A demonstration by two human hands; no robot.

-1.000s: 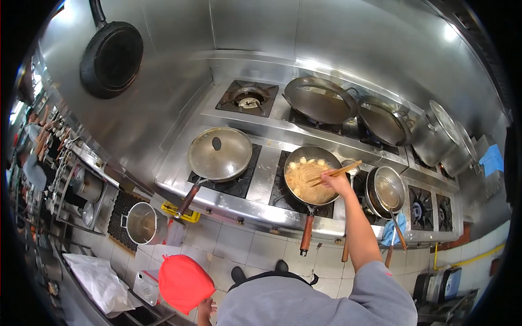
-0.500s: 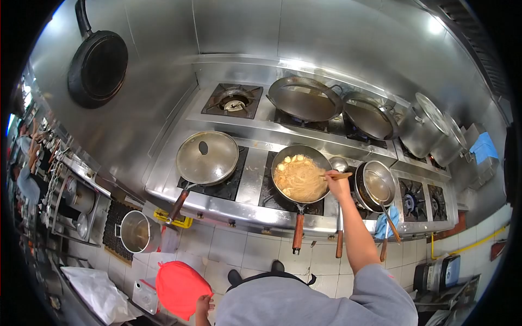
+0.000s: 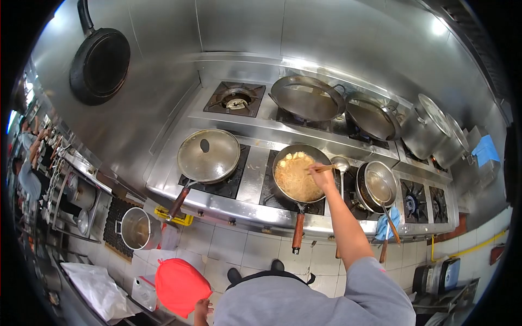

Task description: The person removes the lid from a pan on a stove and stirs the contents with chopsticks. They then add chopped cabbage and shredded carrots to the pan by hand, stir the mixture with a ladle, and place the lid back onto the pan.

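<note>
My right hand [image 3: 321, 176] is closed around wooden chopsticks [image 3: 323, 168], their tips down in the food. Thin pale noodles [image 3: 296, 182] with several whitish chunks at the far side fill the dark frying pan [image 3: 275, 187], whose wooden handle [image 3: 298, 233] points toward me. Nobody is holding that handle. Low at the bottom edge, my left hand [image 3: 203, 308] hangs with fingers apart beside a red cloth-like cover [image 3: 182, 285]; whether they touch is unclear.
A lidded pan [image 3: 209, 155] stands left on the stove. Right of my arm are a ladle [image 3: 341, 163] and a pot [image 3: 379, 185] with a strainer-like handle. Woks [image 3: 307, 98] and tall pots [image 3: 427, 127] line the back. A pot [image 3: 138, 231] sits low at left.
My right hand has shifted left over the pan, carrying the chopsticks further over the noodles. The noodles lie flatter now. My left hand has dropped slightly.
</note>
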